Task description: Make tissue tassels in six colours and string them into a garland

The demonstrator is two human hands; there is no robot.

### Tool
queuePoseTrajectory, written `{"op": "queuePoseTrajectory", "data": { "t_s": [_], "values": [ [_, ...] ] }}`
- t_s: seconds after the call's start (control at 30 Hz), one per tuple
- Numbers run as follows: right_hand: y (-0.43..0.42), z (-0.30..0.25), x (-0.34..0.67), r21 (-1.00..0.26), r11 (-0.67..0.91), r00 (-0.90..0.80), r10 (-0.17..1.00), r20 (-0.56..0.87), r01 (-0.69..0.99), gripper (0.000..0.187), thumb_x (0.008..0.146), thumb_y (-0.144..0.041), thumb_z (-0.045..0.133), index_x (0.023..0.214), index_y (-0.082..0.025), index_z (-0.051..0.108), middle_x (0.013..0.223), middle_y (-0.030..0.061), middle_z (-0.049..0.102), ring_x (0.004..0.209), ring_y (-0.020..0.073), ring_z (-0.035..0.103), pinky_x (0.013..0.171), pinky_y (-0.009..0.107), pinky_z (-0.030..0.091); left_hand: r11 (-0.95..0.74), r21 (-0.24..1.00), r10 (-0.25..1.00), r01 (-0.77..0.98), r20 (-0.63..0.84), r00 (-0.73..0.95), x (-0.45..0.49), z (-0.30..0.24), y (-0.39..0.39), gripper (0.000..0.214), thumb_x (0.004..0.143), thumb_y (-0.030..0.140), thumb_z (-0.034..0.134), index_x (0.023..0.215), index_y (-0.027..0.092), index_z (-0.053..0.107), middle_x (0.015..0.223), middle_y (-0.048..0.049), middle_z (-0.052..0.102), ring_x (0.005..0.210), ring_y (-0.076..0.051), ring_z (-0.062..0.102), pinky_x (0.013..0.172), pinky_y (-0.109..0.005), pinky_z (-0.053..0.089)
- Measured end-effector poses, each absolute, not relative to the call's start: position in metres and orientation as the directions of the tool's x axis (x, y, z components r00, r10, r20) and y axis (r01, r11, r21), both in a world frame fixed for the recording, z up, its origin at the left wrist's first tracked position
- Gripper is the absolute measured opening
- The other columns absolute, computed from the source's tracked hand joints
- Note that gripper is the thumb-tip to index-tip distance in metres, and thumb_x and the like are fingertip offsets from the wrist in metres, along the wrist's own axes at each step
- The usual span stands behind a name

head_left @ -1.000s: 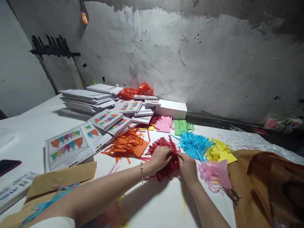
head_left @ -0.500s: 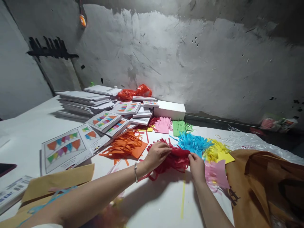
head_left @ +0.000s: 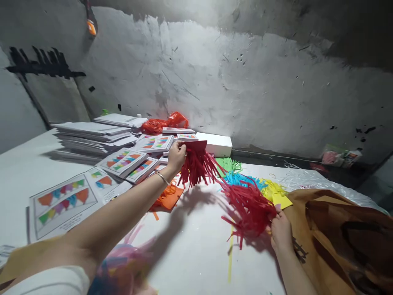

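Red fringed paper (head_left: 198,166): We held it as two bunches, one raised to the left of the blue fringed paper (head_left: 235,179), its strips hanging down, and a second bunch (head_left: 250,207) in front of the blue paper, partly covering it from our view.
Left hand (head_left: 177,156): Fingers closed; with it we gripped the solid top edge of the raised bunch, left of the blue paper.
Right hand (head_left: 281,229): Fingers pinched; with it we gripped the right end of the second bunch, in front of the blue paper and to its right.
Gap between bunches: We could not tell whether any strips joined the two.
Other fringes: We saw green fringed paper (head_left: 225,166) behind the blue, yellow fringed paper (head_left: 282,198) just right of it and orange fringed paper (head_left: 172,199) to its left.
Brown bag (head_left: 316,221): We saw it to the right of the blue paper, nearer to us.
White box (head_left: 219,143): It stood behind the blue paper, toward the left.
Printed cards (head_left: 123,162): We saw them well to the left of the blue paper.
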State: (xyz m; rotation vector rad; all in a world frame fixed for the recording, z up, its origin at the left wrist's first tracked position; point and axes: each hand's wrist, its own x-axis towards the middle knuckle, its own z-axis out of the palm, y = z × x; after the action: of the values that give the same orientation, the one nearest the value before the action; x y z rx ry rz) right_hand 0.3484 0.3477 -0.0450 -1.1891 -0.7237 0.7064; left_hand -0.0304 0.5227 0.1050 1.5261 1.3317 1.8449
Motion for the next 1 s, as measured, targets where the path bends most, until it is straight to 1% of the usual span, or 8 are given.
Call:
{"op": "queuePoseTrajectory", "data": {
  "t_s": [0.17,0.3,0.37,0.43,0.53,0.67,0.83,1.0],
  "values": [
    [0.33,-0.028,0.347,-0.973,0.208,0.547,0.806,0.227,0.098,0.041,0.063,-0.033,0.066,0.101,-0.016,0.062,0.087,0.0069,0.075,0.081,0.024,0.072,0.074,0.035,0.059,-0.501,0.772,0.853,0.392,0.517,0.072,0.0,0.076,0.497,0.027,0.095,0.036,0.063,0.112,0.015,0.065,0.109,-0.0076,0.068,0.093,-0.02,0.067,0.082,-0.039,0.058],
    [0.312,-0.008,0.329,-0.926,0.24,0.41,0.843,0.347,0.291,0.049,0.07,-0.025,0.064,0.12,-0.02,0.064,0.101,0.0063,0.075,0.098,0.0255,0.07,0.094,0.042,0.053,-0.633,0.653,0.773,0.416,0.503,0.387,0.037,0.057,0.429,0.063,0.067,0.048,0.086,0.119,0.016,0.066,0.126,-0.0143,0.065,0.118,-0.034,0.059,0.102,-0.048,0.049],
    [0.299,0.004,0.316,-0.831,0.317,0.266,0.843,0.468,0.458,0.05,0.077,-0.02,0.059,0.127,-0.023,0.063,0.104,0.0057,0.075,0.1,0.0253,0.07,0.095,0.043,0.053,-0.718,0.584,0.683,0.378,0.487,0.545,0.058,0.057,0.388,0.089,0.058,0.05,0.09,0.136,0.022,0.057,0.143,-0.0135,0.055,0.13,-0.035,0.051,0.11,-0.048,0.042],
    [0.285,0.018,0.304,-0.604,0.455,0.032,0.781,0.623,0.655,0.05,0.086,-0.015,0.051,0.135,-0.024,0.058,0.108,0.0068,0.074,0.099,0.0243,0.07,0.089,0.04,0.056,-0.836,0.392,0.54,0.384,0.458,0.707,0.077,0.06,0.355,0.098,0.069,0.049,0.083,0.151,0.021,0.037,0.153,-0.0174,0.044,0.139,-0.036,0.041,0.114,-0.054,0.034],
    [0.261,0.037,0.291,-0.247,0.576,-0.234,0.633,0.738,0.78,0.051,0.093,-0.011,0.045,0.142,-0.023,0.049,0.112,0.009,0.072,0.098,0.023,0.07,0.082,0.035,0.058,-0.855,0.216,0.517,0.471,0.426,0.742,0.094,0.066,0.326,0.064,0.081,0.023,0.068,0.141,0.018,0.047,0.127,-0.0143,0.066,0.121,-0.031,0.057,0.113,-0.055,0.031],
    [0.237,0.049,0.279,-0.178,0.52,-0.208,0.598,0.774,0.835,0.056,0.085,-0.014,0.051,0.141,-0.015,0.047,0.116,0.0134,0.07,0.1,0.0272,0.068,0.083,0.04,0.058,-0.835,0.116,0.528,0.538,0.445,0.724,0.091,0.074,0.309,0.02,0.086,0.015,0.057,0.102,0.02,0.067,0.089,-0.0053,0.073,0.088,-0.023,0.065,0.099,-0.046,0.038],
    [0.225,0.044,0.271,-0.127,0.476,-0.215,0.598,0.772,0.87,0.051,0.069,0.004,0.042,0.106,-0.019,0.07,0.082,0.0042,0.074,0.071,0.0217,0.067,0.063,0.033,0.054,-0.804,0.094,0.562,0.587,0.441,0.7,0.078,0.076,0.281,0.018,0.085,0.015,0.057,0.1,0.019,0.067,0.097,-0.007,0.072,0.086,-0.022,0.064,0.081,-0.039,0.04],
    [0.208,0.06,0.284,-0.042,0.511,-0.27,0.52,0.81,0.859,0.046,0.082,0.003,0.042,0.115,-0.015,0.07,0.106,0.0106,0.074,0.094,0.0245,0.068,0.085,0.038,0.054,-0.708,0.193,0.684,0.679,0.425,0.593,0.073,0.075,0.275,0.02,0.074,0.009,0.062,0.088,0.019,0.072,0.086,-0.0063,0.073,0.083,-0.025,0.064,0.075,-0.038,0.04]
  ]
}}
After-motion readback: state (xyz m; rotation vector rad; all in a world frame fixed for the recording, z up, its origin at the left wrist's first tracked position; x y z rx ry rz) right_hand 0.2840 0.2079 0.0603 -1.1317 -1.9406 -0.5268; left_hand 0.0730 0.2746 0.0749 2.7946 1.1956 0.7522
